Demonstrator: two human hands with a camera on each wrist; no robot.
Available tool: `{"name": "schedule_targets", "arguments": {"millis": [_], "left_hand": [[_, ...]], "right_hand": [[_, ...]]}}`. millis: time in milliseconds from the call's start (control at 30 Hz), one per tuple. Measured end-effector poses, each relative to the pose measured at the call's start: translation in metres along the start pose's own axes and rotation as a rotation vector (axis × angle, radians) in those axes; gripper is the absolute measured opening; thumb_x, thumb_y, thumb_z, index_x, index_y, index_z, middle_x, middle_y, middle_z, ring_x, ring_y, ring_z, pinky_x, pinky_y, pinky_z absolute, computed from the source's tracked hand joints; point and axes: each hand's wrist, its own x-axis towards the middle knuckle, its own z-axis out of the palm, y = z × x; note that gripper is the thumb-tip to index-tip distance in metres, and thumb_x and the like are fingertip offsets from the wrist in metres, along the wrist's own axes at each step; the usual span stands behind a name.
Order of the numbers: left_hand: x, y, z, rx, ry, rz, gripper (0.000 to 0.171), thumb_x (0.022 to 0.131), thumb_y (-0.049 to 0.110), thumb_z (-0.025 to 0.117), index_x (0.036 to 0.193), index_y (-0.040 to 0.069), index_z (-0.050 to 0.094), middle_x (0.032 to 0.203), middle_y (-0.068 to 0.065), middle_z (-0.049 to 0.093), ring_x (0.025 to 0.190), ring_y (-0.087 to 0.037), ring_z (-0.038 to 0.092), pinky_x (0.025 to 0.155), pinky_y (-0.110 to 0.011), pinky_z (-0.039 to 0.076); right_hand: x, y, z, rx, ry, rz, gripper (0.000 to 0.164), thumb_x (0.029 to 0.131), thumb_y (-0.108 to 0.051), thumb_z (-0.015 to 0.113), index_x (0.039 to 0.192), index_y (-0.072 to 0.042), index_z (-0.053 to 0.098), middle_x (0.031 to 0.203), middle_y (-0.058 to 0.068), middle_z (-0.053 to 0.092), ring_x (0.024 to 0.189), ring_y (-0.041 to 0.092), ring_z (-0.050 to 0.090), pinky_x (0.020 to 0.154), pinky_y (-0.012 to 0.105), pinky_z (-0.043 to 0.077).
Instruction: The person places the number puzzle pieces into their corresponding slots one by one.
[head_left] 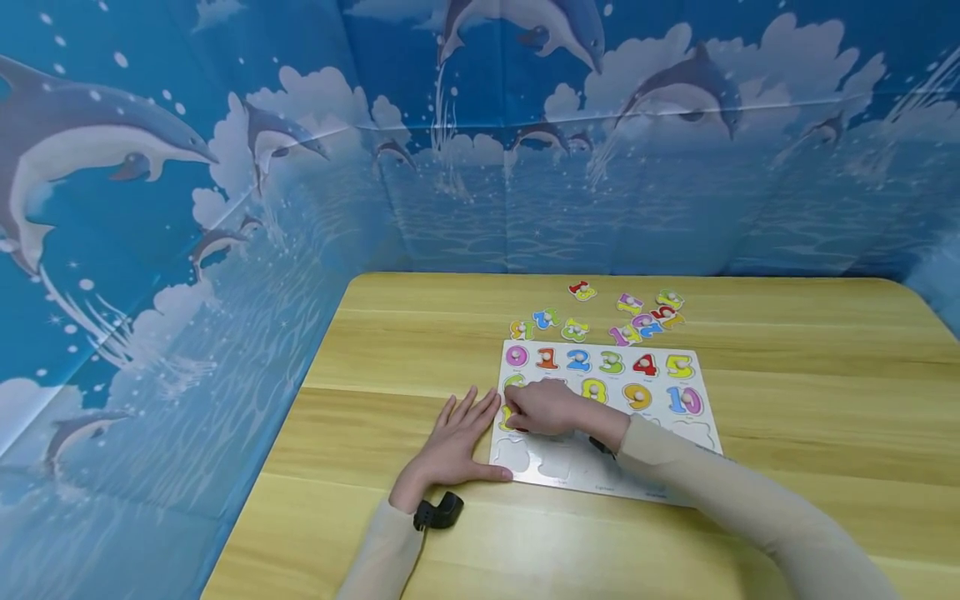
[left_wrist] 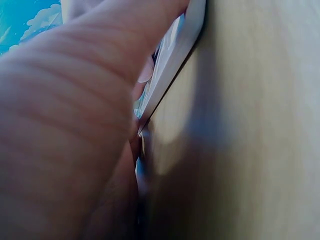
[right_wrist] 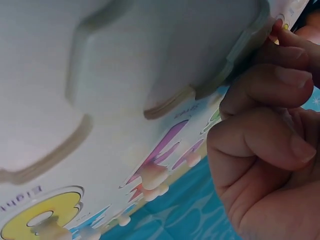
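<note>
A white number puzzle board lies on the table, with knobbed number pieces in its upper rows and bare recesses lower down. My right hand reaches across it to the left side. Its thumb and index finger pinch a yellow-and-red number piece in the third row, mostly covered by the hand. In the right wrist view the other fingers are curled above the board. My left hand lies with fingers spread on the table at the board's left edge, its thumb touching the lower left corner.
Behind the board lie several loose number pieces, among them a green-and-yellow piece, a blue one and a red-and-yellow one. Some at the right overlap. The wooden table meets a blue dolphin-print curtain behind and at the left.
</note>
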Motion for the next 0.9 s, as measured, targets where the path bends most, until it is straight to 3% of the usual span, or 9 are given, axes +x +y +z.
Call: {"name": "schedule_targets", "arguments": {"millis": [467,700,800,900], "left_hand": [[-0.001,0.000,-0.001,0.006,0.005,0.008,0.106,0.077,0.069,0.060,0.153,0.014,0.011,0.159,0.001,0.006,0.143,-0.026,-0.003,0.112,-0.049,-0.003],[0.000,-0.002,0.001,-0.012,0.005,0.013,0.106,0.077,0.068,0.061,0.154,0.014,0.011,0.159,0.001,0.007,0.143,-0.026,-0.004,0.112,-0.049,-0.004],[0.000,-0.002,0.001,-0.013,-0.001,0.002,0.107,0.077,0.068,0.061,0.154,0.014,0.010,0.159,0.002,0.006,0.143,-0.024,-0.005,0.112,-0.047,-0.006],[0.000,-0.001,-0.001,-0.020,-0.006,-0.010,0.107,0.077,0.068,0.062,0.154,0.014,0.010,0.159,0.002,0.006,0.143,-0.023,-0.005,0.112,-0.046,-0.007]], "right_hand": [[0.001,-0.001,0.000,-0.031,-0.033,0.036,0.025,0.092,-0.035,0.061,0.077,-0.021,0.047,0.060,-0.006,0.048,0.055,0.011,0.047,0.052,0.030,0.036],[0.002,0.007,-0.012,-0.002,-0.060,-0.028,0.024,0.092,-0.038,0.061,0.077,-0.022,0.050,0.061,-0.008,0.048,0.054,0.009,0.044,0.051,0.027,0.032],[0.009,0.022,-0.026,0.046,-0.028,-0.041,0.019,0.093,-0.035,0.060,0.082,-0.022,0.055,0.063,-0.008,0.050,0.053,0.008,0.045,0.050,0.027,0.034],[0.020,0.044,-0.042,0.040,0.071,-0.004,0.013,0.095,-0.029,0.059,0.089,-0.017,0.058,0.065,-0.006,0.051,0.054,0.010,0.047,0.048,0.027,0.035]]}}
